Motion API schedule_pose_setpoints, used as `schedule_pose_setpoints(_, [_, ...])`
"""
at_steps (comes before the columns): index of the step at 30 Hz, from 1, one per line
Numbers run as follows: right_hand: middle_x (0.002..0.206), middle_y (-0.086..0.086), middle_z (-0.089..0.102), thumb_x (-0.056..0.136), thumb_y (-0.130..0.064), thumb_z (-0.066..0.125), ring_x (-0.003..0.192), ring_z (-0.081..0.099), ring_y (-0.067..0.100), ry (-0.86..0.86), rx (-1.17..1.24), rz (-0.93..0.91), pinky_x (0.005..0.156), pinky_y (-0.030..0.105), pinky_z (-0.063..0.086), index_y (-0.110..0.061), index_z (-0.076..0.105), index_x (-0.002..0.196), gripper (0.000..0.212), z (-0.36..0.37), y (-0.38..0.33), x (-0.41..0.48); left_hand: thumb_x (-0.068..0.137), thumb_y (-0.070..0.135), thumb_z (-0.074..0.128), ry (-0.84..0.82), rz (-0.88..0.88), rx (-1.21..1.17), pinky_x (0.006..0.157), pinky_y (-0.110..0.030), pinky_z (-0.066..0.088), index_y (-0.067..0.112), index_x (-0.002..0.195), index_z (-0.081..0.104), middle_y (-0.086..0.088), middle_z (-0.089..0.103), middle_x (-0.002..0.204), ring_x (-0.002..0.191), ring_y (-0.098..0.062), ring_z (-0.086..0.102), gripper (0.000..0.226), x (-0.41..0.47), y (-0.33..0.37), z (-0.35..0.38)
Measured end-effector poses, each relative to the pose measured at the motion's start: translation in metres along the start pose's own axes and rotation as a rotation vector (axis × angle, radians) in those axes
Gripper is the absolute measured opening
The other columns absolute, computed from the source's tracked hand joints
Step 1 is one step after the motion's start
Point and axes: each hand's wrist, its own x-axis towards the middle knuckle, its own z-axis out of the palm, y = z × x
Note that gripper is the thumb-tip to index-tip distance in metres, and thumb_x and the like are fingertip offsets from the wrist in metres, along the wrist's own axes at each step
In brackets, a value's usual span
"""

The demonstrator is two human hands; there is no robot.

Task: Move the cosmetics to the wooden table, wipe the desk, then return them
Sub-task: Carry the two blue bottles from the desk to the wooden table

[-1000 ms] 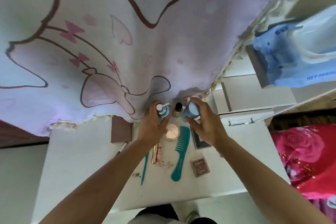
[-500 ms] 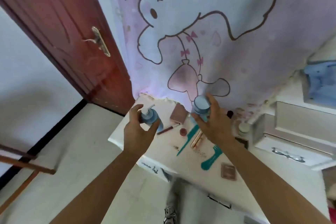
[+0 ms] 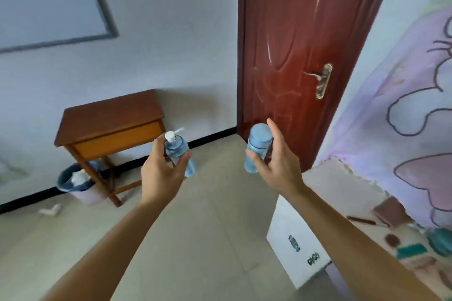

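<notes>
My left hand grips a blue pump bottle with a white pump head, held in the air above the floor. A blue capped bottle stands upright in my right hand, whose fingers curl round it. The wooden table stands against the wall ahead on the left, its top bare. The white desk is at the lower right, with a brown case, a pencil, a teal comb and other small cosmetics lying on it.
A dark red door with a brass handle is closed ahead. A bin with paper in it sits under the wooden table, and a crumpled scrap lies on the tiled floor. A lilac cartoon cloth hangs over the desk.
My view has swung left from the desk to the door and wooden table. Both hands lifted the two blue bottles off the desk and carry them in the air.
</notes>
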Motion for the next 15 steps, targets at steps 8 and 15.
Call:
schedule_pose_setpoints(8, [0.136, -0.001, 0.056, 0.091, -0.054, 0.059, 0.114, 0.058, 0.012, -0.096, 0.107, -0.218, 0.079, 0.022, 0.049, -0.025, 0.031, 0.148, 0.070, 0.196, -0.164, 0.064, 0.080, 0.052, 0.068, 0.124, -0.093, 0.100, 0.070, -0.033, 0.055, 0.034, 0.124, 0.043, 0.008, 0.065, 0.107, 0.090, -0.016, 0.064, 0.053, 0.068, -0.140, -0.173])
schedule_pose_setpoints(15, [0.136, -0.012, 0.051, 0.091, -0.058, 0.059, 0.099, 0.059, 0.006, -0.205, 0.167, -0.305, 0.067, 0.019, 0.047, -0.034, 0.024, 0.151, 0.073, 0.320, -0.226, 0.118, 0.083, 0.042, 0.072, 0.214, -0.139, 0.138, 0.070, -0.036, 0.054, 0.033, 0.126, 0.043, 0.013, 0.061, 0.098, 0.081, -0.014, 0.061, 0.052, 0.137, -0.225, -0.224])
